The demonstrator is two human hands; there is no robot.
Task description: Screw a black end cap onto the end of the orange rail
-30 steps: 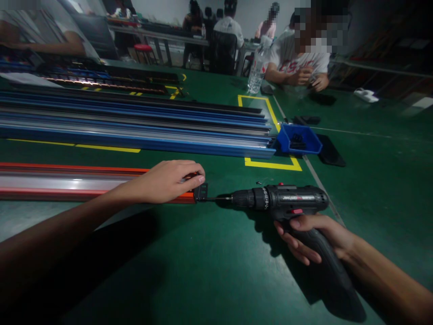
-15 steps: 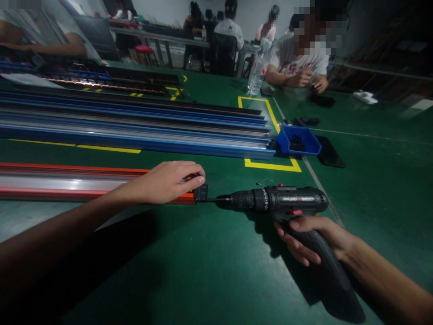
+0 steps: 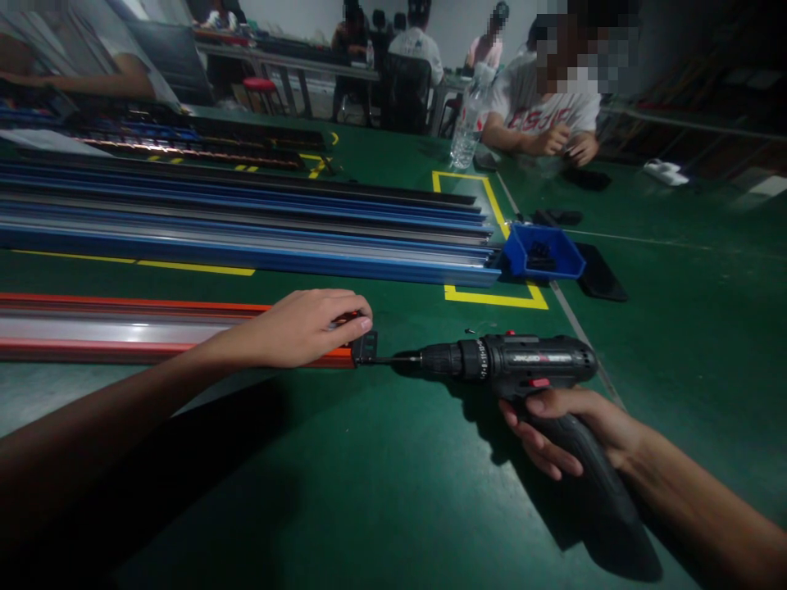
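Observation:
My left hand (image 3: 313, 326) is closed over the right end of a long orange metal profile (image 3: 141, 332), its thumb and fingers at the end. A small black end bracket (image 3: 367, 348) sits at that end, beside the fingertips. My right hand (image 3: 571, 426) grips the handle of a black cordless drill (image 3: 529, 358). The long bit (image 3: 393, 360) points left, and its tip meets the lower part of the bracket. Just above the drill's chuck a small dark screw (image 3: 470, 331) lies on the green table (image 3: 369, 483).
Blue and black profiles (image 3: 258, 238) lie behind the orange one. A blue bin (image 3: 544, 254) with small black parts stands at their right end, beside a dark phone-like slab (image 3: 599, 274). Farther back are a plastic bottle (image 3: 466, 131) and a person's hands (image 3: 566, 146).
The view has shifted very slightly. Both hands, the drill and the orange profile keep the same positions relative to each other.

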